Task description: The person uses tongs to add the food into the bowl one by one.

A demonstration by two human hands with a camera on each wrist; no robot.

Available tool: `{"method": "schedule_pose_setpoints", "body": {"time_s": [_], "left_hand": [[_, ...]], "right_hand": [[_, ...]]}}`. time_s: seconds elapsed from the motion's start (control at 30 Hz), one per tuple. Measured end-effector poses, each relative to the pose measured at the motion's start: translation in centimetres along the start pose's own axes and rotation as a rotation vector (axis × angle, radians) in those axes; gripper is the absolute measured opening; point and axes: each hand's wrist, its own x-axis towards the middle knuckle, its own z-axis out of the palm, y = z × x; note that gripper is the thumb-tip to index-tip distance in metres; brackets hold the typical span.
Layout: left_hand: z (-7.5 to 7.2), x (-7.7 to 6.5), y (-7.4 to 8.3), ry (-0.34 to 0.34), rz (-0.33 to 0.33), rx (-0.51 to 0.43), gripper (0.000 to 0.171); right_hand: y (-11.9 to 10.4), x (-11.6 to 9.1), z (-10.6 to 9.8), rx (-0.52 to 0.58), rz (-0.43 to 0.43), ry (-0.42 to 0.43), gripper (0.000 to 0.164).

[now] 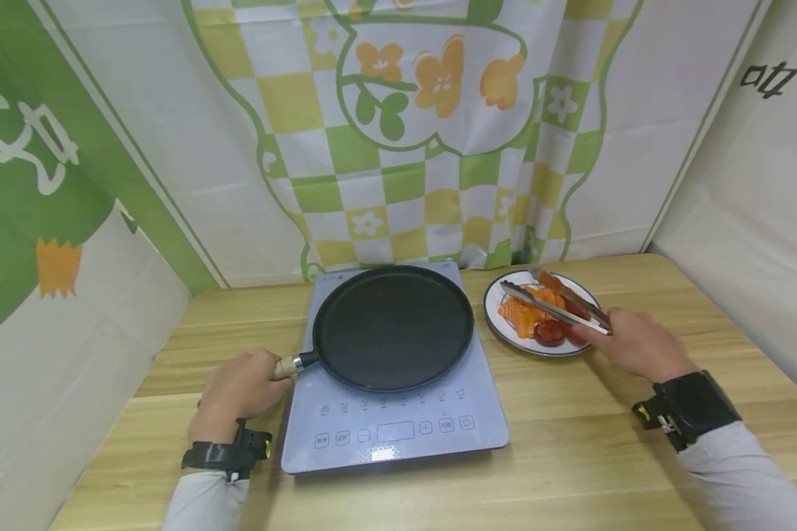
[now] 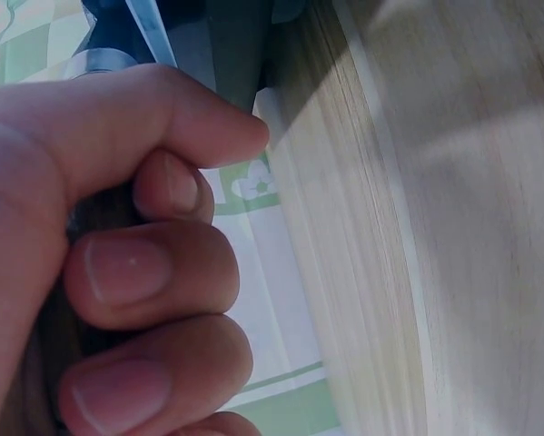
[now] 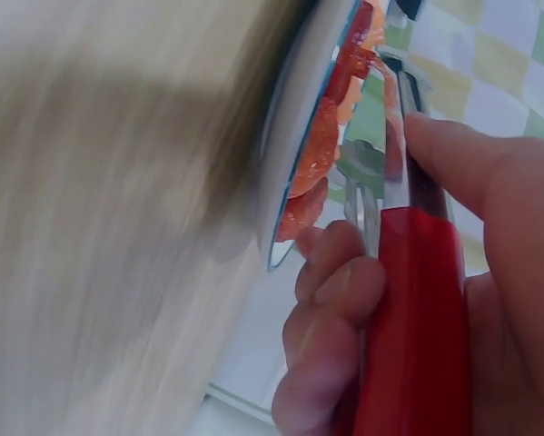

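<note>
My left hand (image 1: 239, 391) grips the wooden handle (image 1: 284, 367) of a flat black pan (image 1: 393, 328). In the left wrist view the fingers (image 2: 158, 272) curl round that handle, most of which the hand hides. My right hand (image 1: 647, 345) holds metal tongs (image 1: 558, 308) by their red grips (image 3: 417, 318), thumb along the top in the right wrist view. The tongs' two arms stand apart over a white, dark-rimmed plate (image 1: 494, 324). On it lie orange, white-streaked slices (image 1: 519, 317) resembling salmon and dark red sausage pieces (image 1: 550, 332).
The pan sits on a grey induction cooker (image 1: 398, 457) with touch buttons along its front. Wooden tabletop (image 1: 558, 464) extends around it. A checked green and yellow curtain (image 1: 418, 192) hangs right behind the table, with white cloth walls at both sides.
</note>
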Motion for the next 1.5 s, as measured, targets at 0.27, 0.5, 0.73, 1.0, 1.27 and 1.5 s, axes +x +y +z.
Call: {"method": "schedule_pose_setpoints", "body": {"time_s": [0.27, 0.5, 0.73, 1.0, 1.27, 1.5], "left_hand": [[0.0, 0.0, -0.1, 0.009, 0.004, 0.004, 0.030], [0.0, 0.0, -0.1, 0.006, 0.001, 0.008, 0.030], [0.1, 0.2, -0.2, 0.006, -0.002, 0.007, 0.031], [0.0, -0.1, -0.2, 0.006, -0.004, 0.003, 0.033], [-0.1, 0.0, -0.2, -0.005, -0.006, -0.001, 0.033], [-0.3, -0.2, 0.0, 0.000, -0.007, -0.006, 0.032]], "right_hand": [[0.3, -0.2, -0.5, -0.031, -0.029, 0.011, 0.057], [0.5, -0.6, -1.1, -0.057, -0.039, 0.020, 0.060], [0.5, -1.3, -1.5, -0.059, -0.041, 0.018, 0.060], [-0.1, -1.9, -2.3, -0.044, -0.033, 0.000, 0.060], [-0.8, -2.7, -2.9, -0.051, -0.051, -0.003, 0.058], [-1.4, -3.0, -2.9, -0.080, -0.082, 0.007, 0.056]]}}
